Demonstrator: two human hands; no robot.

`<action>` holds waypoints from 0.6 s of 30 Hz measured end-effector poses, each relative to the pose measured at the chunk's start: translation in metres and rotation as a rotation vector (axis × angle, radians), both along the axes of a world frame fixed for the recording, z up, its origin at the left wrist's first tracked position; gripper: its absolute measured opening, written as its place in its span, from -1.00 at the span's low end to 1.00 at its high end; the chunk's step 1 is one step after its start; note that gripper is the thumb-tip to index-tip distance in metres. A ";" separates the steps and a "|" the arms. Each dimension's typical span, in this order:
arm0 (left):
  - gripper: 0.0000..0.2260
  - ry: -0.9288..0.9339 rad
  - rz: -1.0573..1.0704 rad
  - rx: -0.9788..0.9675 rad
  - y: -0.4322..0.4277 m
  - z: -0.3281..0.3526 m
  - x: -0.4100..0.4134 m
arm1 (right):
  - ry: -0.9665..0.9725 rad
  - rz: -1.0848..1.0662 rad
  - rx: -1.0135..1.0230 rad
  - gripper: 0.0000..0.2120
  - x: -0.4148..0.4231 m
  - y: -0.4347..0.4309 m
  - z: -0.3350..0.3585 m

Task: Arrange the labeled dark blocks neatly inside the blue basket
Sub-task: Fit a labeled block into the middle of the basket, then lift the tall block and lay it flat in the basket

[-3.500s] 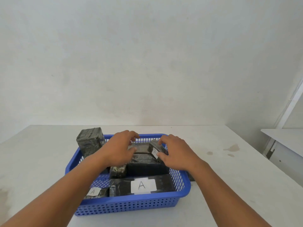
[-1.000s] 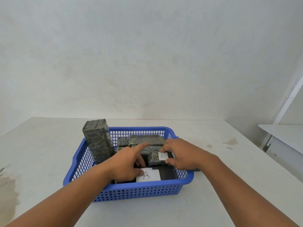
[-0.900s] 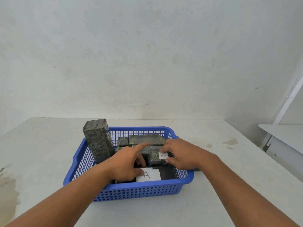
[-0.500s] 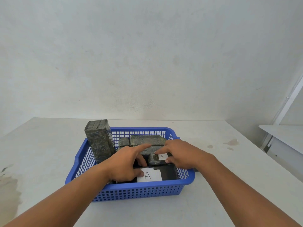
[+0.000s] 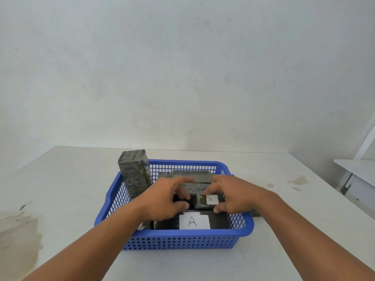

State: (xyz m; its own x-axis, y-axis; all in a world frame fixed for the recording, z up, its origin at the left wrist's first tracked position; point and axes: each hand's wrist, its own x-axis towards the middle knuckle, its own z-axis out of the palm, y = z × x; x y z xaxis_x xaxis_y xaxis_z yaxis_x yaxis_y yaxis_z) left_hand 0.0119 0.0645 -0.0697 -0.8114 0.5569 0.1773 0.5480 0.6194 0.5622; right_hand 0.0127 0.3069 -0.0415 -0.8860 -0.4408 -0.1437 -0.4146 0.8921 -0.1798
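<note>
- Target: small block (image 5: 209, 200), dark wrap, white "A" tag facing the camera. It sits inside the blue basket (image 5: 182, 238), right of centre, on top of other blocks.
- right hand (image 5: 233, 197): thumb tip on the small block's near lower edge, fingers curled over its top and far side. Narrow pinch on that block.
- left hand (image 5: 162, 201): just left of the small block. Index finger is stretched out forward, thumb and the other fingers are curled in over a dark gap. Can't tell if they grip anything.
- Between both thumbs and the near basket wall: flat block (image 5: 194, 221) with a big white "A" label, lying flat and low in the basket.
- Past the fingertips: stacked blocks (image 5: 192, 176), long and wrapped, along the far wall. The left index tip is at their near edge.
- Just left of that index finger, further back: short block end (image 5: 164, 175).
- Left of the left knuckles: tall block (image 5: 135, 175), upright in the far-left corner, top above the rim.
- Under the left wrist: scraps of more wrapped blocks, mostly hidden.
- Basket stands on a white table (image 5: 60, 179).
- Behind the right wrist, just outside the right basket wall: dark object (image 5: 256, 213) on the table, mostly hidden, can't identify.
- Well left of the left forearm: brownish stain (image 5: 20, 230) on the table. Well right of the right hand: small spots (image 5: 298, 180).
- Right edge: second table (image 5: 357, 169). Plain wall (image 5: 182, 78) behind.
</note>
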 end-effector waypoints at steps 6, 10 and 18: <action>-0.68 0.277 0.319 0.396 -0.048 0.029 -0.005 | 0.038 -0.082 -0.310 -0.58 -0.004 -0.011 0.007; -0.66 0.454 0.548 0.383 -0.081 0.029 -0.007 | 0.068 -0.097 -0.477 -0.72 -0.010 -0.041 0.006; -0.39 0.185 0.662 0.266 -0.091 0.005 -0.013 | 0.007 -0.185 -0.737 -0.78 -0.019 -0.113 -0.002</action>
